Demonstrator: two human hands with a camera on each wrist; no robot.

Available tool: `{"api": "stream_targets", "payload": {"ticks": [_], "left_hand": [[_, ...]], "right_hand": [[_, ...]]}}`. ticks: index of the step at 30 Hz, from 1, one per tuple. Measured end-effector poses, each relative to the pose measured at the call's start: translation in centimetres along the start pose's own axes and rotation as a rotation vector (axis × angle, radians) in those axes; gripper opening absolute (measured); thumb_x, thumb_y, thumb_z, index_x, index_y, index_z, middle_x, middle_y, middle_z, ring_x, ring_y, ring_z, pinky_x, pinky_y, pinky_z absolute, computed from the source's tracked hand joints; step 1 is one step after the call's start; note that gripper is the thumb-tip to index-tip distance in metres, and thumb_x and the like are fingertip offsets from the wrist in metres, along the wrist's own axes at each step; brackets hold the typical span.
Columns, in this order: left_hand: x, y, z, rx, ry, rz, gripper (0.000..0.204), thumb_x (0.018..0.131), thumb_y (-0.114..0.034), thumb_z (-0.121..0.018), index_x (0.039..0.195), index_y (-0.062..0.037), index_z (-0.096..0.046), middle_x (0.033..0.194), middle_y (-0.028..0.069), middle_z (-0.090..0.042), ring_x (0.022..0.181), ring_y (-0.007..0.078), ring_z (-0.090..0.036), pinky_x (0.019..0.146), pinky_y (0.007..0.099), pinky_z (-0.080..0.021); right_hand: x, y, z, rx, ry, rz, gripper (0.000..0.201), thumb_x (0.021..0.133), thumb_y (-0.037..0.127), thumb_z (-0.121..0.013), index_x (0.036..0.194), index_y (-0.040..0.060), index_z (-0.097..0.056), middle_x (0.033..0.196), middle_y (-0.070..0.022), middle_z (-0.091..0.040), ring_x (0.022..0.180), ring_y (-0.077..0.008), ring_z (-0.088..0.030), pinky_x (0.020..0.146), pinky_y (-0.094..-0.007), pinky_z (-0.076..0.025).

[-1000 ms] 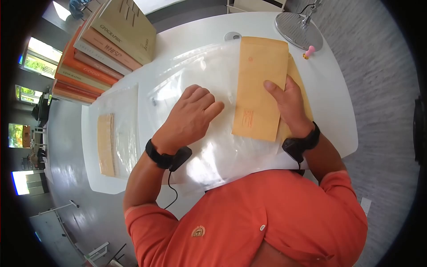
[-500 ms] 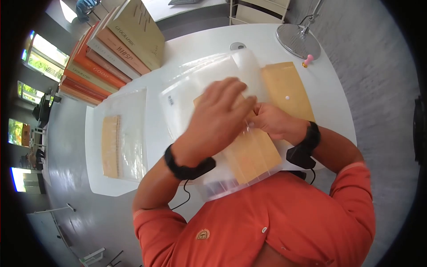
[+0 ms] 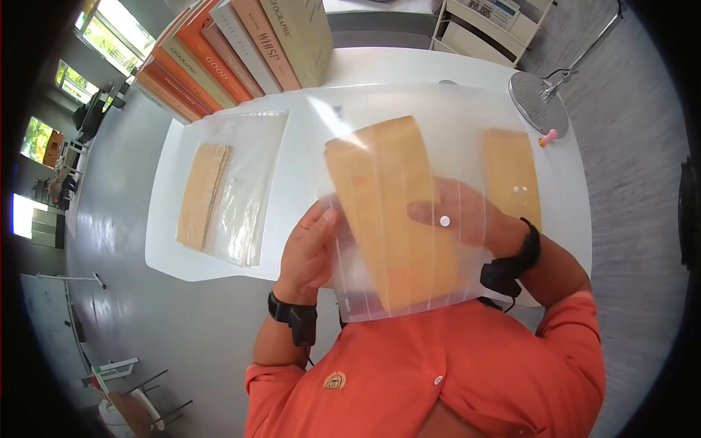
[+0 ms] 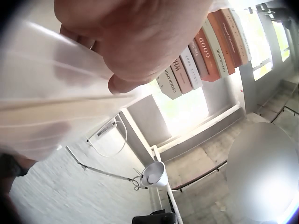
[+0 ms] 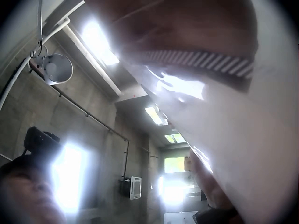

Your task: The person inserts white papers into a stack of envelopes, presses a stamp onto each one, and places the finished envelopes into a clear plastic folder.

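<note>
A translucent plastic bag (image 3: 467,157) is held up over the near side of the table. Through its film shows a long brown envelope (image 3: 387,197), tilted, with its top leaning left. My left hand (image 3: 310,244) grips the bag's left edge with the thumb toward me; in the left wrist view, fingers of this hand (image 4: 135,37) show at the film. Behind the film at the right, my right hand (image 3: 467,212) holds the envelope, thumb across its face and the other fingers mostly hidden. A white round button (image 3: 445,221) overlaps that hand. Glare and film fill much of the right wrist view.
A second brown envelope (image 3: 511,164) lies on the white table (image 3: 562,241) at the right. At the left, another brown packet (image 3: 201,193) rests on clear plastic bags (image 3: 244,212). Books (image 3: 234,55) stand at the back left, a lamp base (image 3: 537,102) and pink-handled stamp (image 3: 548,137) at the back right.
The envelope has gone from on top of the plastic to behind its film, and the bag has been raised. My left hand has moved down to the bag's left edge.
</note>
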State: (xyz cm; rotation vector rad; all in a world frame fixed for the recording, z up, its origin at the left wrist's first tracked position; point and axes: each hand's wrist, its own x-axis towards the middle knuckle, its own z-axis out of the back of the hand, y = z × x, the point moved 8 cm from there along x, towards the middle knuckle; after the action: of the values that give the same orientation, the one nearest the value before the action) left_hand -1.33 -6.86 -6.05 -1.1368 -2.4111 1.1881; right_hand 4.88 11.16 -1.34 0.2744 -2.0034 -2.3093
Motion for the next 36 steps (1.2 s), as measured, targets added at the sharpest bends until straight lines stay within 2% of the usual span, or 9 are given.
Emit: {"api": "stream_targets", "payload": {"ticks": [3,6,9,21,25,26,28,31,36], "left_hand": [[0.4,0.4,-0.4,-0.019,-0.027,-0.032,0.037,0.107,-0.02,-0.049,0.136,0.0027,-0.055,0.129,0.0091,-0.064,0.119,0.0173,-0.06,0.103,0.0329,-0.046],[0.3,0.4,0.3,0.071,-0.086,-0.084,0.038,0.107,-0.021,-0.048,0.136,0.0026,-0.054,0.129,0.0087,-0.064,0.119,0.0168,-0.06,0.103,0.0325,-0.046],[0.5,0.7,0.3,0.028,-0.07,-0.093,0.038,0.108,-0.021,-0.048,0.136,0.0021,-0.054,0.13,0.0088,-0.064,0.119,0.0164,-0.06,0.103,0.0321,-0.046],[-0.6,2.3,0.7,0.096,-0.058,0.089,0.041,0.104,-0.013,-0.054,0.142,0.0001,-0.048,0.135,0.0097,-0.061,0.121,0.02,-0.06,0.101,0.0368,-0.05],[-1.9,-1.6,2.3,0.108,0.042,-0.176,0.047,0.099,-0.016,-0.062,0.141,0.0005,-0.049,0.137,0.0117,-0.06,0.123,0.024,-0.059,0.104,0.0406,-0.048],[-2.2,-2.4,3.0,0.109,0.035,-0.222,0.049,0.098,-0.017,-0.063,0.141,0.0006,-0.049,0.138,0.0121,-0.06,0.124,0.0249,-0.059,0.105,0.0412,-0.047],[-2.3,-3.4,4.4,0.1,0.042,-0.282,0.05,0.097,-0.019,-0.065,0.141,0.0007,-0.049,0.138,0.0125,-0.06,0.125,0.0258,-0.059,0.105,0.0417,-0.047],[-1.6,-3.7,4.5,0.019,0.174,-0.321,0.052,0.097,-0.019,-0.065,0.142,0.0007,-0.049,0.139,0.0133,-0.059,0.127,0.0275,-0.058,0.107,0.0429,-0.046],[0.5,-2.5,3.1,0.033,0.108,-0.245,0.051,0.099,-0.02,-0.063,0.143,0.0005,-0.047,0.14,0.0135,-0.058,0.127,0.0271,-0.058,0.108,0.0415,-0.045]], "right_hand": [[0.1,-1.5,-1.9,0.336,0.021,-0.131,0.045,0.103,0.033,-0.061,0.136,0.0035,-0.059,0.113,-0.0042,-0.067,0.097,-0.0112,-0.062,0.084,-0.0279,-0.051],[-0.7,-1.6,-0.3,-0.049,0.108,-0.226,0.04,0.102,0.031,-0.061,0.132,0.0041,-0.062,0.097,-0.0001,-0.065,0.085,-0.0068,-0.06,0.073,-0.0245,-0.05],[-0.9,-2.7,0.3,0.027,0.136,-0.293,0.034,0.101,0.026,-0.061,0.124,0.0019,-0.065,0.082,0.0016,-0.06,0.073,-0.0053,-0.057,0.065,-0.0237,-0.048],[-0.9,0.7,1.1,-0.186,0.261,-0.295,0.026,0.097,0.015,-0.063,0.118,-0.0007,-0.063,0.092,-0.0084,-0.071,0.073,-0.0136,-0.068,0.066,-0.0279,-0.054],[-6.9,7.4,13.3,-0.175,-0.492,0.207,0.023,0.101,0.016,-0.059,0.118,0.0016,-0.064,0.105,-0.0064,-0.07,0.082,-0.0104,-0.066,0.072,-0.0262,-0.054],[-8.6,7.3,15.3,-0.2,-0.503,0.204,0.023,0.101,0.016,-0.059,0.118,0.0016,-0.064,0.105,-0.0064,-0.07,0.082,-0.0104,-0.066,0.072,-0.0262,-0.054],[-13.2,6.5,20.5,-0.145,-0.881,0.319,0.023,0.102,0.017,-0.057,0.119,0.0016,-0.063,0.104,-0.0062,-0.07,0.084,-0.0101,-0.065,0.074,-0.026,-0.053],[-13.6,1.1,20.3,-0.055,-0.857,0.048,0.03,0.103,0.022,-0.058,0.124,0.0002,-0.061,0.11,-0.0083,-0.069,0.091,-0.0139,-0.066,0.078,-0.0284,-0.054],[-8.2,-0.7,9.8,0.538,-0.25,0.01,0.053,0.098,0.033,-0.064,0.136,-0.0026,-0.055,0.124,-0.0141,-0.064,0.11,-0.0225,-0.062,0.091,-0.037,-0.05]]}}
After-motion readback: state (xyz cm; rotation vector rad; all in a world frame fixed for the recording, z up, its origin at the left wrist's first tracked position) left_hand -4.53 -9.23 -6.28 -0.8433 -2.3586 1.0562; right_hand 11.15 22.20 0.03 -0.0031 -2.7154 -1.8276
